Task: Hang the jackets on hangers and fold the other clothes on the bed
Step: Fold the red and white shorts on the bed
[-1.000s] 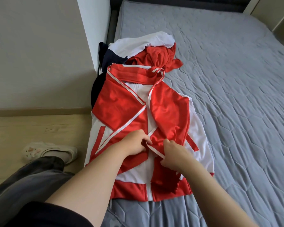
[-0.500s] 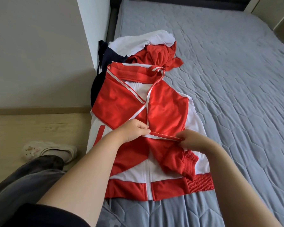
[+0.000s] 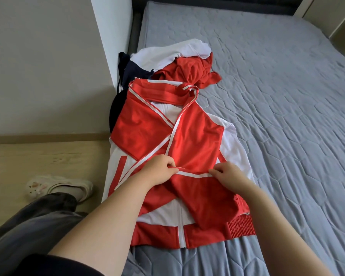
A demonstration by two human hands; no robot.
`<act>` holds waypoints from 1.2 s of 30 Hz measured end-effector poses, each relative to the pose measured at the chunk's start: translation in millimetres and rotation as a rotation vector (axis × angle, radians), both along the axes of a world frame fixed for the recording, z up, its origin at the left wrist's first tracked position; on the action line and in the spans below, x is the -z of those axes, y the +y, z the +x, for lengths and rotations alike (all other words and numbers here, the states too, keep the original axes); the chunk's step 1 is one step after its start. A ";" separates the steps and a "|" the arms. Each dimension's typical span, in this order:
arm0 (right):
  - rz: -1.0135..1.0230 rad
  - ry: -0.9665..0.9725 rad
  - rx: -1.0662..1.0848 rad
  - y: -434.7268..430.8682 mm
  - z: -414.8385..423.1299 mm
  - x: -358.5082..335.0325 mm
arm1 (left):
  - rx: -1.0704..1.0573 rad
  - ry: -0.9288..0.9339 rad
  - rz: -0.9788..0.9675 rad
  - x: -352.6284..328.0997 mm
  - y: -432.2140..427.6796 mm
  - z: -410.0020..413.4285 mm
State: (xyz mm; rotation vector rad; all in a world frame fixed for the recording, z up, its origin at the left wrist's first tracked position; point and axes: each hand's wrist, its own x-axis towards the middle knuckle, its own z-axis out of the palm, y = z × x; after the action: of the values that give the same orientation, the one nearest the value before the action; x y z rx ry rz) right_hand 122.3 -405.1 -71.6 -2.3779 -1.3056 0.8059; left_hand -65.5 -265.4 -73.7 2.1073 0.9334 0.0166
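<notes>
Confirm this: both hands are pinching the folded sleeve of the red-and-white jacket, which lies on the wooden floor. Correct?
Not quite. The head view shows the red-and-white jacket lying on the grey quilted bed, not the wooden floor. The left hand and right hand do both pinch its folded sleeve.

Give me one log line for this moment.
left hand: pinches sleeve trim | right hand: pinches sleeve trim | jacket: flat on bed | clothes pile: behind jacket
</notes>
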 end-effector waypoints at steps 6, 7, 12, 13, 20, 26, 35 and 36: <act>-0.155 -0.317 0.154 -1.7 5.9 2.6 | -0.058 0.062 0.244 8.6 -4.0 2.0; -0.248 -0.395 0.128 -3.3 6.4 4.4 | -0.083 0.096 0.317 12.7 -3.8 0.2; 0.084 -0.430 0.049 0.4 -11.6 12.9 | -0.470 -0.025 -0.091 18.6 4.9 5.0; 0.124 -0.414 0.007 2.8 -17.4 14.4 | -0.517 -0.077 -0.226 18.4 4.3 7.5; -0.104 -0.440 0.160 3.9 -27.7 26.0 | -0.544 -0.074 -0.459 21.0 -1.8 9.4; 0.112 -0.054 0.427 31.3 -14.3 20.7 | -0.607 -0.213 -0.497 23.5 -1.6 18.4; 0.286 0.151 0.737 48.3 0.8 44.0 | -0.551 -0.126 -0.339 25.4 23.7 11.9; 0.299 0.085 0.708 47.5 -2.7 44.4 | -0.494 -0.107 -0.286 25.6 24.3 12.1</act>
State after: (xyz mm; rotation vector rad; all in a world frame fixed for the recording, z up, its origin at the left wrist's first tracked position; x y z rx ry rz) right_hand 119.6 -357.6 -116.1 -2.2766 -0.4340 0.4471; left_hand -53.5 -241.1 -99.3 1.5620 1.2859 0.2323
